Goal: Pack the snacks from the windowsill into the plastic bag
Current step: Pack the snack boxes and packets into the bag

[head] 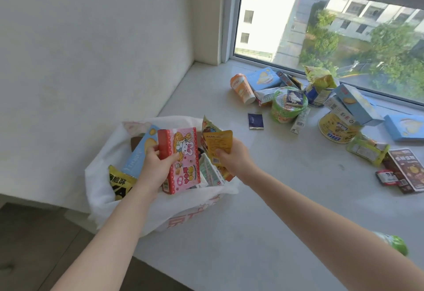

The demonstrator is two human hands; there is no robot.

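Fingers (153, 149) of the left hand (156, 166): curled round a pink box (183, 157), held upright over the bag mouth, thumb on its front. Fingers (219, 153) of the right hand (234, 155): pinching a yellow pouch (220, 141) by its lower part, also above the bag. Item 1, nearest: green bottle (394, 243), partly hidden behind the right forearm, contents not legible. Item 2: white plastic bag (105, 189), open, at the left corner of the sill (263, 210), beside the wall (91, 49); showing inside are 1 blue box (142, 150), 1 black-and-yellow packet (120, 184) and 1 pale packet (210, 172). Item 3, loose on the sill, well apart from the bag: dark box (407, 169) with a red packet (387, 177) at its left edge and a green wrapper (367, 149) just behind. Item 4: navy sachet (255, 120), lying alone. Item 5: yellow tub (337, 131) with a carton (353, 105) tilted on top. Item 6: green cup (285, 107); beyond it an orange cup (243, 87) on its side. Item 7, near the glass: crumpled yellow bag (321, 76). Farthest: window (321, 27).
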